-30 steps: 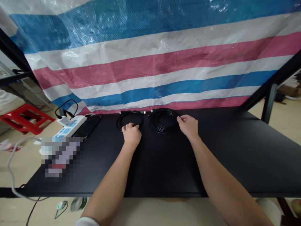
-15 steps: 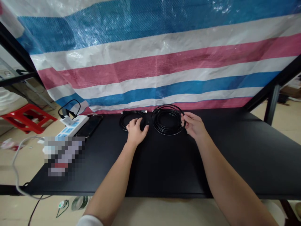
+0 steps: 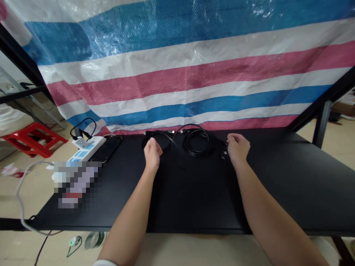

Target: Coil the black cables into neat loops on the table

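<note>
A larger coil of black cable (image 3: pixel 197 152) lies near the back of the black tabletop, and one loose loop arches out of it to the left. My right hand (image 3: pixel 238 148) is at the right of this coil, fingers curled closed on a strand of the black cable. Small plug-like ends (image 3: pixel 224 155) show just beside its fingers. Closed as well, my left hand (image 3: pixel 152 152) is in front of a smaller black cable coil (image 3: pixel 165 148) with a metal-tipped plug (image 3: pixel 171 132). Whatever its fingers hold, if anything, is hidden.
On the left of the black tabletop (image 3: pixel 199 203) are a white power strip (image 3: pixel 93 145) with a charger plugged in, a dark phone (image 3: pixel 107 149) and a blurred-out item. A striped plastic sheet (image 3: pixel 183 81) hangs behind. A red stool (image 3: pixel 34 138) stands on the floor.
My right hand has moved right, away from the larger coil's rim. My left hand has drawn back slightly left and curled closed. The larger coil has loosened, with a loop springing out leftward.
</note>
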{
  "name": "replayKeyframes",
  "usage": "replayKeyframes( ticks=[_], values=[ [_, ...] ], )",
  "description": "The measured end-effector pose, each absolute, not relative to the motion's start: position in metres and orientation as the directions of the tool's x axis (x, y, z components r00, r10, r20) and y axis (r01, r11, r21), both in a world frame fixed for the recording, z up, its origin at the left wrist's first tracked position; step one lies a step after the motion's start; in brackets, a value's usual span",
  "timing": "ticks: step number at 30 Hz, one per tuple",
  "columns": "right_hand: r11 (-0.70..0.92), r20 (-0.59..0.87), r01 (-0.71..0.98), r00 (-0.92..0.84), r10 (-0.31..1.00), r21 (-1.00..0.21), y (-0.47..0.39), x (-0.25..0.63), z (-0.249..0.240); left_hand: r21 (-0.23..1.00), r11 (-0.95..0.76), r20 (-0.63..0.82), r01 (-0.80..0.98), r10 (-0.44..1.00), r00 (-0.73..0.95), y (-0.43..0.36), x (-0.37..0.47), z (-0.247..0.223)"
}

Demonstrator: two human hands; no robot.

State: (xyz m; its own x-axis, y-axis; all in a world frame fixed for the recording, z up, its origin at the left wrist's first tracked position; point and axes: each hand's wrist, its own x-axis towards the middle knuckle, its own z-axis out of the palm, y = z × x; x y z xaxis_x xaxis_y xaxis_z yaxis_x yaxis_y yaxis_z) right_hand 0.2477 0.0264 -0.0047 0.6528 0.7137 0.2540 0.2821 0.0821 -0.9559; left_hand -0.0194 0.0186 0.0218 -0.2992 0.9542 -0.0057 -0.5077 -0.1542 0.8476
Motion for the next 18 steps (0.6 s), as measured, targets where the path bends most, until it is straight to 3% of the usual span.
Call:
replayKeyframes(
  ticks=[2, 4, 7, 10, 13, 16, 18],
  values=[
    [-0.111, 0.245, 0.448, 0.661, 0.709, -0.887, 0.026, 0.248, -0.006, 0.803, -0.120, -0.067, -0.584, 0.955, -0.289, 0.021, -0.029, 0.026],
    [-0.197, 0.235, 0.558, 0.608, 0.758, -0.806, 0.025, 0.244, -0.007, 0.752, -0.090, -0.120, -0.653, 0.955, -0.270, 0.021, -0.038, 0.030],
    [-0.203, 0.249, 0.639, 0.544, 0.801, -0.742, 0.024, 0.240, -0.010, 0.698, -0.072, -0.154, -0.713, 0.957, -0.247, 0.018, -0.045, 0.035],
    [-0.163, 0.308, 0.632, 0.567, 0.764, -0.757, 0.027, 0.239, -0.015, 0.675, -0.055, -0.178, -0.736, 0.956, -0.235, 0.017, -0.047, 0.038],
    [-0.031, 0.346, 0.488, 0.661, 0.666, -0.872, 0.029, 0.242, -0.015, 0.661, -0.021, -0.217, -0.750, 0.952, -0.218, 0.018, -0.048, 0.039],
    [0.162, 0.225, 0.159, 0.747, 0.625, -0.974, 0.031, 0.244, -0.011, 0.649, -0.015, -0.220, -0.760, 0.953, -0.207, 0.018, -0.051, 0.040],
    [0.262, 0.135, -0.063, 0.730, 0.670, -0.963, 0.031, 0.246, -0.007, 0.641, -0.017, -0.220, -0.767, 0.954, -0.205, 0.018, -0.053, 0.040]
  ],
)
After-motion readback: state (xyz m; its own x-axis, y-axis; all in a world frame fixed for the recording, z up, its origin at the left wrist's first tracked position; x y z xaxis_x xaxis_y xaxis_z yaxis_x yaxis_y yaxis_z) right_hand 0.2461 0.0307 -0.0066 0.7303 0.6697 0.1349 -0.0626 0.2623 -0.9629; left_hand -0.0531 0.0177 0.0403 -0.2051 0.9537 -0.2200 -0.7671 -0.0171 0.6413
